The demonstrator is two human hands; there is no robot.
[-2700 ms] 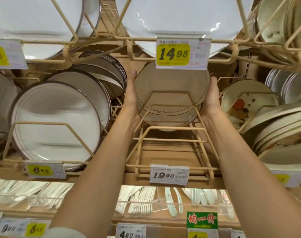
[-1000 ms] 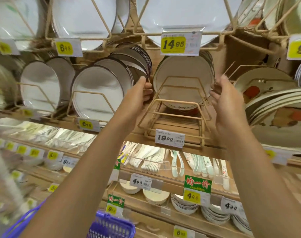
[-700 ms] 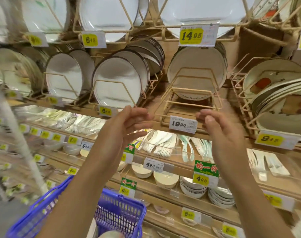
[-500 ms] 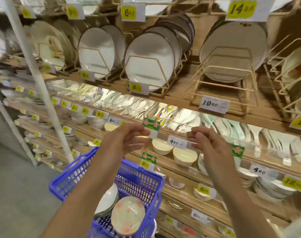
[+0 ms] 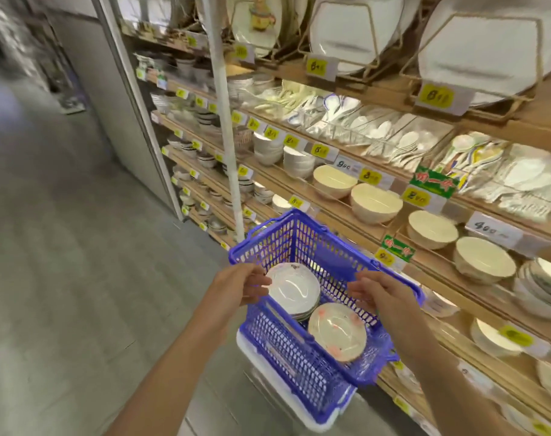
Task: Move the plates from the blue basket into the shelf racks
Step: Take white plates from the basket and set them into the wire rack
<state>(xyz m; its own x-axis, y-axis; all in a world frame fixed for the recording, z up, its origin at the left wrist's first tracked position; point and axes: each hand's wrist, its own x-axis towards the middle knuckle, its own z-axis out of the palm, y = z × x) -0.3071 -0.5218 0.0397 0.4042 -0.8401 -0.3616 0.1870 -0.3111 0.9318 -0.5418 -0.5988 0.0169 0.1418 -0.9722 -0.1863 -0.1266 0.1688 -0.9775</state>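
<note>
Blur smears the price tags (image 5: 371, 177), and how many plates each pile holds cannot be told. Cream bowls (image 5: 375, 202) stand beyond the right hand (image 5: 381, 297). Both hands hover empty, fingers loosely curled, over the blue basket (image 5: 312, 222). Two piles lie inside it: white plates (image 5: 294, 289) just beside the left hand (image 5: 236, 287), and a pink-flecked plate (image 5: 337, 332) below the right.

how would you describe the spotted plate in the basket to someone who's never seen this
Start at the blue basket in the aisle beside the shelves. Two lots of plates lie inside it; take the nearer one, the spotted plate. It is cream with pinkish-orange blotches, while the white plates beyond it are nearly plain.
</note>
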